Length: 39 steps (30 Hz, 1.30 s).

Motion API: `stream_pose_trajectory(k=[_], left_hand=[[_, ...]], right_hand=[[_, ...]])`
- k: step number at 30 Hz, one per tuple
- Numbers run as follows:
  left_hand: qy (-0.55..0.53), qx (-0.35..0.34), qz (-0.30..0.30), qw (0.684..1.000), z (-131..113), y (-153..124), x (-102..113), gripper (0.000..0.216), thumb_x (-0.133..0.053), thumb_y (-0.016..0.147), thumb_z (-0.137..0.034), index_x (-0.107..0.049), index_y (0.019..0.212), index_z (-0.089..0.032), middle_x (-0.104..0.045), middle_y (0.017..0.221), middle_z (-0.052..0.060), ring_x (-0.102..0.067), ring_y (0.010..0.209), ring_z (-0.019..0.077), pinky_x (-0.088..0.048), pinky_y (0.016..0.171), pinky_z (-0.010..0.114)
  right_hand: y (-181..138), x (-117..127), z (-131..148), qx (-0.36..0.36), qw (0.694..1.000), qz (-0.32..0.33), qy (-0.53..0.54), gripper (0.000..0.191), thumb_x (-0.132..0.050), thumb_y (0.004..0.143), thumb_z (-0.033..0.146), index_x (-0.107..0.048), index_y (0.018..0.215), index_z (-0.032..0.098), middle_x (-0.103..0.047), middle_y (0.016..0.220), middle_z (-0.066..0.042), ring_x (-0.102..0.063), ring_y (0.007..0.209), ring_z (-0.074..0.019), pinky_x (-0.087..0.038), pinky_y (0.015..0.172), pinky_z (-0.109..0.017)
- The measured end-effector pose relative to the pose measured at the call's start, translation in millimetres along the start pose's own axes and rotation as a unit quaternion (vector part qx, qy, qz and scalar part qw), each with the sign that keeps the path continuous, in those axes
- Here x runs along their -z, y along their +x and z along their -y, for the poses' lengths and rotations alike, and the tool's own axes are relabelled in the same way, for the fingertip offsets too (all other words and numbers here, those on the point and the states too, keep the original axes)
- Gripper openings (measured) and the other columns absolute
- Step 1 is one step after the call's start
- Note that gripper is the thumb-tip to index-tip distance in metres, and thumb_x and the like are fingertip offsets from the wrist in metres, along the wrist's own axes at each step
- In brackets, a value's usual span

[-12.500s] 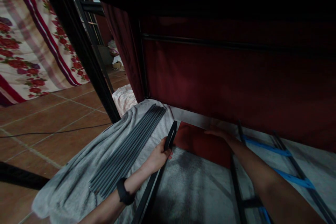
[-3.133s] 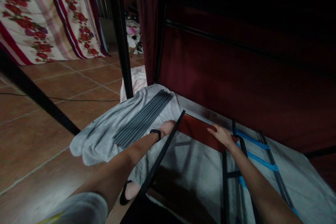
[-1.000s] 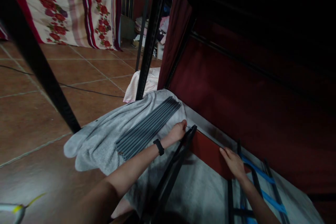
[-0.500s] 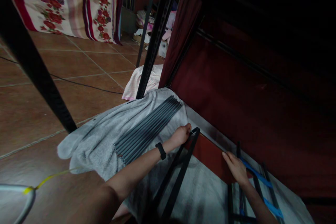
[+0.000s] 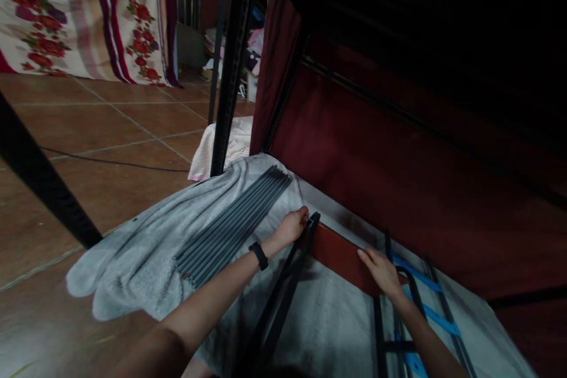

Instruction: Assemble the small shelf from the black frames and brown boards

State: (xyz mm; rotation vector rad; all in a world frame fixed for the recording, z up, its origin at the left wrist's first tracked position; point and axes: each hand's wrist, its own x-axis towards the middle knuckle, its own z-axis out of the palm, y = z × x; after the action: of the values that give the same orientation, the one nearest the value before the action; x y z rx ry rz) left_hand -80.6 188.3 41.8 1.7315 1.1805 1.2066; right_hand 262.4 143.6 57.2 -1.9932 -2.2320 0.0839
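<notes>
My left hand, with a black band on its wrist, grips the far end of a black metal frame bar that runs back toward me. My right hand rests flat on the edge of a dark red panel lying between the bar and a second black bar. A bundle of several grey metal rods lies just left of my left hand on a grey cloth.
A dark red fabric wall rises behind the panel under a dark overhang. Black upright posts stand at the left. Blue straps cross black rails at the right. Brown tiled floor, a black cable and a floral sheet lie beyond.
The view has swung slightly right and lower. My left hand stays on the bar's end; my right hand has slid a little left along the red panel's edge.
</notes>
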Motion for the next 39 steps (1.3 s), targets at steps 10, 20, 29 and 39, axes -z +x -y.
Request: stream_pose_trajectory(k=[10,20,29,39], left_hand=[[-0.120,0.051,0.043,0.991,8.0,13.0,-1.3,0.008,-0.049,0.072,-0.013,-0.047,0.073,-0.022,-0.048,0.057,-0.006,-0.046,0.055,0.0111,-0.034,0.055,0.022],[-0.150,0.091,0.056,0.983,-7.2,13.2,-5.0,0.004,-0.051,0.072,-0.020,-0.051,0.076,-0.021,-0.053,0.056,-0.005,-0.047,0.052,0.0106,-0.037,0.054,0.021],[-0.218,0.135,-0.050,0.965,-3.4,-4.0,-21.8,0.009,-0.053,0.079,-0.029,-0.052,0.078,-0.020,-0.055,0.061,-0.004,-0.049,0.053,0.0114,-0.037,0.053,0.023],[-0.245,0.147,-0.075,0.955,-17.9,-8.2,-24.6,0.006,-0.051,0.081,-0.024,-0.052,0.077,-0.020,-0.053,0.061,-0.003,-0.047,0.053,0.0117,-0.036,0.053,0.023]], right_hand=[[-1.4,20.3,20.2,0.012,0.999,0.029,-0.004,0.047,-0.028,0.101,0.057,-0.060,0.090,0.025,-0.073,0.099,-0.005,-0.068,0.102,-0.0240,-0.047,0.086,-0.034],[-6.8,11.2,14.5,0.047,0.997,0.005,-0.065,0.048,-0.025,0.105,0.050,-0.063,0.095,0.023,-0.074,0.100,-0.007,-0.070,0.098,-0.0234,-0.046,0.083,-0.033],[-17.9,9.9,10.7,0.058,0.998,-0.004,-0.032,0.044,-0.030,0.104,0.051,-0.062,0.090,0.024,-0.072,0.099,-0.005,-0.068,0.097,-0.0233,-0.045,0.080,-0.034],[-20.8,8.3,8.0,0.074,0.997,0.000,-0.029,0.045,-0.028,0.104,0.053,-0.060,0.088,0.025,-0.071,0.098,-0.005,-0.067,0.096,-0.0226,-0.045,0.080,-0.033]])
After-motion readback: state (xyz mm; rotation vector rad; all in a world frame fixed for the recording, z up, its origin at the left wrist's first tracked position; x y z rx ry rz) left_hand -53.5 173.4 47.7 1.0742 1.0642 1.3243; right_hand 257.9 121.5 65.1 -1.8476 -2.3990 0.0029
